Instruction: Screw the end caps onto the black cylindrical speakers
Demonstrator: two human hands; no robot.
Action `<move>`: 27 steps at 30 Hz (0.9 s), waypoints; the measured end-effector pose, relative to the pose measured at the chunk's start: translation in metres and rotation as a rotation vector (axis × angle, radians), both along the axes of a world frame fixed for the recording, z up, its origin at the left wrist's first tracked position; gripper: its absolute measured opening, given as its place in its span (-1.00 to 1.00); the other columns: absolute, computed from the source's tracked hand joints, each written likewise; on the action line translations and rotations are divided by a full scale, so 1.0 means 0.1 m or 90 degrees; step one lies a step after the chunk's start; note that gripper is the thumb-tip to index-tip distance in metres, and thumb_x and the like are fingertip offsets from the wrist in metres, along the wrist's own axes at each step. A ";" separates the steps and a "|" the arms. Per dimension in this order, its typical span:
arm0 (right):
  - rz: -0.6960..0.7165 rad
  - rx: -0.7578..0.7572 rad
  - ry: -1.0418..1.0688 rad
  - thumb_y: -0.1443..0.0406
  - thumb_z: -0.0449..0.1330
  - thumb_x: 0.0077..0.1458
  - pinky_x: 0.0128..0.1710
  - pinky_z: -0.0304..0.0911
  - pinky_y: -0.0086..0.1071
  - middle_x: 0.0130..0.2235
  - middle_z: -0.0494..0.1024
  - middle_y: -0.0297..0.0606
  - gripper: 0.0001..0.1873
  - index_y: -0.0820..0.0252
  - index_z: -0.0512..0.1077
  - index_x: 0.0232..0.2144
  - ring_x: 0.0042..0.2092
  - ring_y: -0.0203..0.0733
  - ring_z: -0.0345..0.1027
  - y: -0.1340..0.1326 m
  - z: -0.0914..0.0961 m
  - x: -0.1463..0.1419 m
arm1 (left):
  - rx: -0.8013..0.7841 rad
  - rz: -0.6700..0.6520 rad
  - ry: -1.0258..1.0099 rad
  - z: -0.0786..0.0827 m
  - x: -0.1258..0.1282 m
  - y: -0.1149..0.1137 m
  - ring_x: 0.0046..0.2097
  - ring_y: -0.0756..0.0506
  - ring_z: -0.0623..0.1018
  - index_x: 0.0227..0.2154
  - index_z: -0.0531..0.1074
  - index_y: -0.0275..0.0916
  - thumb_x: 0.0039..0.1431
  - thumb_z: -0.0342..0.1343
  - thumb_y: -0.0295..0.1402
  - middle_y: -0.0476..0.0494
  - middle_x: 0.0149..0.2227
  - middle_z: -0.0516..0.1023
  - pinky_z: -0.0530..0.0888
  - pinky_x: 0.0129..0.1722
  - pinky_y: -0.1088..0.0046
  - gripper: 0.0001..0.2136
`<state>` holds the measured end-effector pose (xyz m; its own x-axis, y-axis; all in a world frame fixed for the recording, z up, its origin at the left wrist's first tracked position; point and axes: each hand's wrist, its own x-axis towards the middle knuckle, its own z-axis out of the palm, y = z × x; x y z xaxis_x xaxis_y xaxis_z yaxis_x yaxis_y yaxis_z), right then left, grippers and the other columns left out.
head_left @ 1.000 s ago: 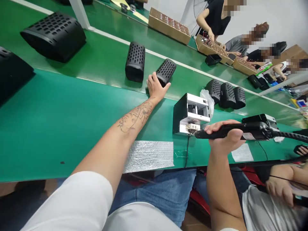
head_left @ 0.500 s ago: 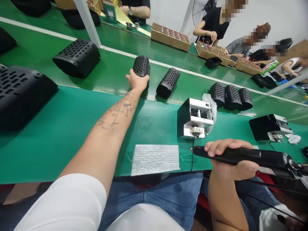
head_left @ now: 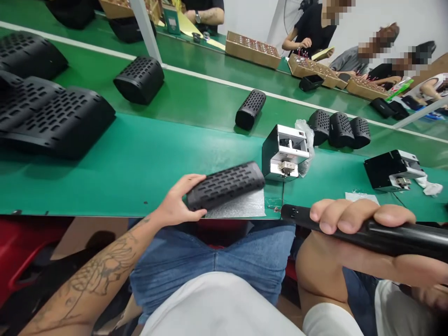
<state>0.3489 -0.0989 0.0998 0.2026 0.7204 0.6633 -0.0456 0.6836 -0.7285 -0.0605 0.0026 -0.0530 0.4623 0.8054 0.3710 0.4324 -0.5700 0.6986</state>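
My left hand [head_left: 177, 203] grips one end of a black perforated speaker shell [head_left: 226, 185], which lies across a sheet of bubble wrap [head_left: 241, 207] at the near edge of the green table [head_left: 140, 163]. My right hand [head_left: 357, 224] is wrapped round a black electric screwdriver [head_left: 385, 233] held level, its tip pointing left just right of the shell. A small black and white screw feeder [head_left: 285, 151] stands right behind the shell.
More black shells lie on the green belt: one lone [head_left: 250, 108], three side by side [head_left: 339, 129], larger ones at the left [head_left: 52, 121]. A second feeder [head_left: 392, 169] sits at the right. Other people work at cardboard trays [head_left: 252, 47] across the belt.
My left hand took a shell off the belt and pulled it back onto the bubble wrap in front of me. The screwdriver in my right hand dropped lower and nearer.
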 end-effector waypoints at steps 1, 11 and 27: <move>-0.005 0.025 0.002 -0.57 0.24 0.17 -0.58 0.44 -0.19 -0.56 0.42 -0.47 -0.24 -0.25 0.77 -0.05 -0.67 -0.22 0.23 -0.01 0.00 0.01 | 0.003 -0.050 0.001 -0.03 0.06 -0.04 0.43 -0.41 0.63 0.55 0.43 -0.11 0.22 0.50 -0.13 -0.33 0.43 0.57 0.58 0.53 -0.06 -0.16; -0.218 -0.098 0.273 -0.43 0.23 0.28 -0.67 0.29 -0.37 -0.58 0.36 -0.56 -0.30 0.04 0.56 -0.30 -0.69 -0.30 0.20 0.21 -0.28 -0.02 | -0.011 -0.218 -0.004 -0.02 0.26 0.04 0.52 -0.41 0.53 0.60 0.32 -0.05 0.29 0.47 -0.29 -0.39 0.50 0.40 0.57 0.55 -0.04 -0.16; -0.278 -0.135 0.305 -0.39 0.27 0.25 -0.68 0.22 -0.37 -0.59 0.33 -0.60 -0.34 0.03 0.50 -0.31 -0.70 -0.30 0.14 0.25 -0.46 -0.06 | -0.033 -0.212 0.001 0.02 0.25 0.06 0.53 -0.43 0.50 0.62 0.29 -0.03 0.25 0.51 -0.30 -0.38 0.50 0.40 0.54 0.57 -0.09 -0.09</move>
<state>0.3426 -0.0742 0.0542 0.7411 0.6098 0.2809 -0.1489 0.5572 -0.8169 -0.0352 0.0089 -0.0510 0.7042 0.6271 0.3329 0.2290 -0.6444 0.7296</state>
